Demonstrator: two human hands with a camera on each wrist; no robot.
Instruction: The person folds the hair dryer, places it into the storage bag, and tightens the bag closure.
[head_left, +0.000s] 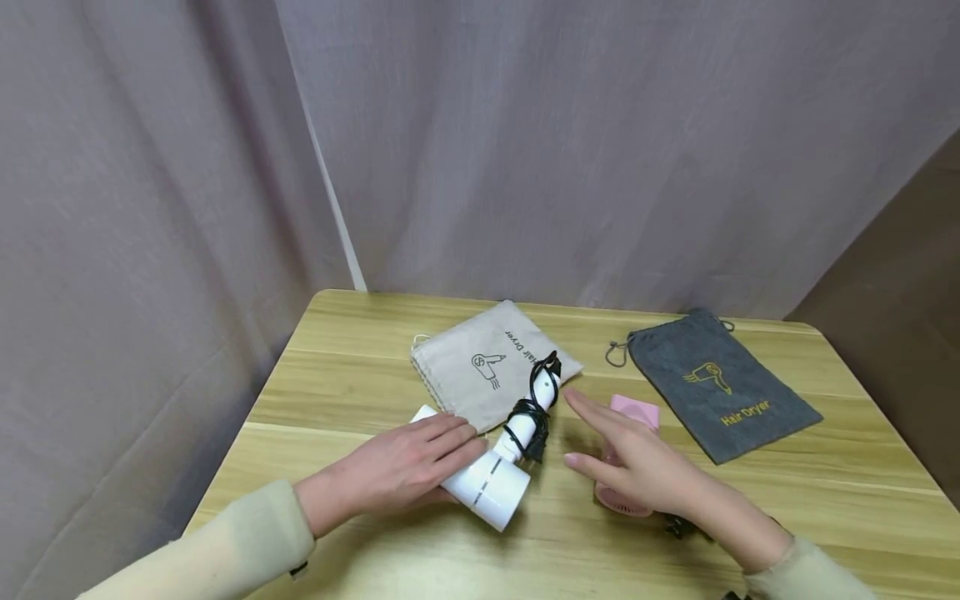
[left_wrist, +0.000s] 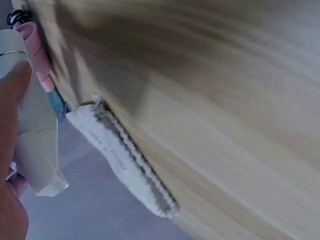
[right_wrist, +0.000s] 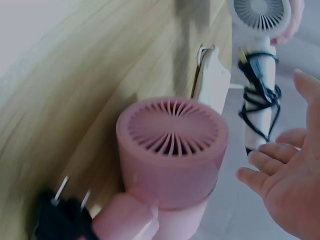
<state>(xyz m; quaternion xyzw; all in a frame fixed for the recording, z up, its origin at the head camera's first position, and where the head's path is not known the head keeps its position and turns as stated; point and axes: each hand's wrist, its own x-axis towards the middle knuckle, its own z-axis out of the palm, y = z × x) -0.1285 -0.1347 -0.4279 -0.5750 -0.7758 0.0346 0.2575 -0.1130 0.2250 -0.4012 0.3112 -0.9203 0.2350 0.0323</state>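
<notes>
My left hand [head_left: 412, 462] grips the barrel of a white hair dryer [head_left: 498, 492], thumb on the near side and fingers over the top. The dryer is tilted, its handle pointing away to the right with a black cord [head_left: 531, 417] wound round it. My right hand [head_left: 637, 462] has its fingers extended, thumb apart, close to the handle's end but not holding it. Below that hand lies a pink hair dryer [right_wrist: 172, 150], partly hidden in the head view. Behind the white dryer is a beige drawstring pouch [head_left: 457, 358] printed "Hair Dryer".
A dark grey drawstring pouch [head_left: 723, 387], also printed "Hair Dryer", lies flat at the right. The pink dryer's black plug [right_wrist: 62, 215] rests beside it on the wooden table [head_left: 337, 350]. Grey curtains [head_left: 562, 150] hang behind the table's back edge.
</notes>
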